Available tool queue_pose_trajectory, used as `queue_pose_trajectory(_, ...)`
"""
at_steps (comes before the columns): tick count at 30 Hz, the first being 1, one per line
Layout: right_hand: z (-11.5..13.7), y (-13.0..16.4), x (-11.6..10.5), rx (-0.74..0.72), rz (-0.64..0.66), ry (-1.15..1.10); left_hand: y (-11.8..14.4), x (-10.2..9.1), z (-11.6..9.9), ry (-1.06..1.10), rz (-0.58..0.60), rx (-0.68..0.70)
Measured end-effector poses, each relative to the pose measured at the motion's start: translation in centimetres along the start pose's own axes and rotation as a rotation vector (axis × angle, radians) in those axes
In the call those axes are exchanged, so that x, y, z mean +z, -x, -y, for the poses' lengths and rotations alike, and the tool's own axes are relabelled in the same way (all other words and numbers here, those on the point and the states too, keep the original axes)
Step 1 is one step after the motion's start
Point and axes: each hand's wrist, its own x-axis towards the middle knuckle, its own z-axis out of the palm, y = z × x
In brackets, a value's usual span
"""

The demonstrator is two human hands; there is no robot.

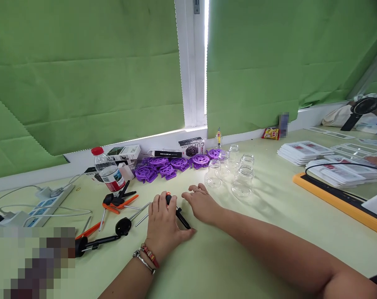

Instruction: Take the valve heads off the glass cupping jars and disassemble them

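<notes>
My left hand (164, 222) lies over a black tool (182, 219) with an orange tip, its fingers curved across it and its thumb by the lower end. Thin metal rods (143, 214) stick out to the left of that hand; whether they belong to the tool is hidden. My right hand (204, 203) rests just to the right, fingers apart and reaching toward the tool, holding nothing I can see. Left of my hands lie orange and black clamp-like tools (118, 202) with metal rods, and a black rod-shaped piece (103, 241) with a round black disc (123, 226).
Purple plastic holders (167, 170) lie piled at the back, beside small boxes (193, 147) and a red-capped bottle (109, 172). Several clear glass jars (243, 182) stand right of them. A power strip (50, 207) is at left; white card stacks (303, 152) and a yellow-edged board (341, 203) are at right.
</notes>
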Motion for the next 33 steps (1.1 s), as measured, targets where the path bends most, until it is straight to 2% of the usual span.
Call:
queue_pose_trajectory(7, -0.5, 1.4, -0.7, -0.146, 0.071, -0.082, 0.0, -0.2, -0.1, -0.001, 0.028, 0.000)
queue_pose_trajectory(15, -1.3, 4.5, -1.4, -0.075, 0.030, -0.134, 0.1, 0.0, 0.0, 0.037, 0.002, 0.011)
queue_pose_trajectory(19, -0.9, 4.6, -0.8, -0.095, 0.041, -0.132, 0.1, 0.1, 0.0, 0.031, 0.001, 0.004)
queue_pose_trajectory(22, -0.1, 4.1, -1.0, -0.093, -0.009, -0.188, 0.1, 0.0, 0.0, 0.021, -0.009, 0.000)
queue_pose_trajectory(25, 1.0, 3.9, -1.4, -0.012, -0.046, -0.377, 0.2, -0.3, -0.5, 0.021, -0.027, -0.015)
queue_pose_trajectory(30, 2.6, 4.3, -1.4, 0.201, 0.145, -0.804, 0.4, -0.8, -1.3, 0.027, -0.032, -0.041)
queue_pose_trajectory(33, 2.1, 5.0, -1.5, 0.290, 0.227, -0.887, 0.6, -0.8, -1.3, 0.045, 0.028, -0.018)
